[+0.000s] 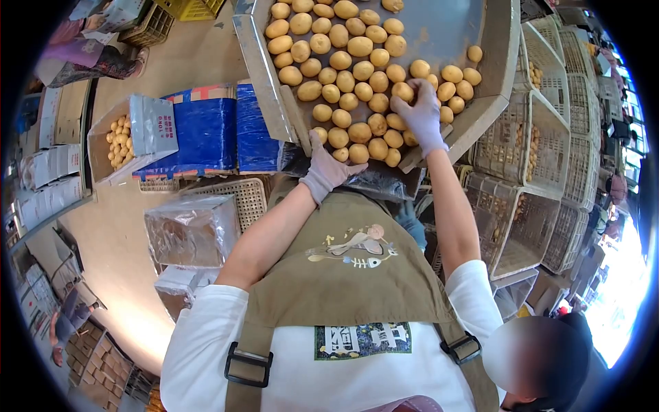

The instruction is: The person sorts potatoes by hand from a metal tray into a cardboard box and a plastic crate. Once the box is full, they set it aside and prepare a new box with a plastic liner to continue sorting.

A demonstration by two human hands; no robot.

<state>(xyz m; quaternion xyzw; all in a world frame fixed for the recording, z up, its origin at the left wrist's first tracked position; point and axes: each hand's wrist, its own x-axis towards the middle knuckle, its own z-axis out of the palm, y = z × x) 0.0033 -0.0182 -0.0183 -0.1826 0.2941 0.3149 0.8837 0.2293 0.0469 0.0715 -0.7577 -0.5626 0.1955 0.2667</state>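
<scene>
Many yellow potatoes [360, 47] lie spread over a metal sorting tray [439, 27] with raised sides. My right hand [422, 122], in a pale thin glove, reaches over the tray's right part, thumb and fingers closed around one potato [403, 92]. At the near edge, my left hand [327, 169], gloved alike, rests with thumb and forefinger spread beside the nearest potatoes. Nothing shows in its grasp. A dark plastic sheet [384, 184] hangs below the tray's front lip.
To the left, an open carton [152, 127] holds potatoes, beside blue-covered boxes [202, 134]. A plastic-wrapped box [192, 230] stands nearer. Stacked crates [504, 147], some with potatoes, line the right. A co-worker [542, 364] is close at lower right; another person [89, 58] is at upper left.
</scene>
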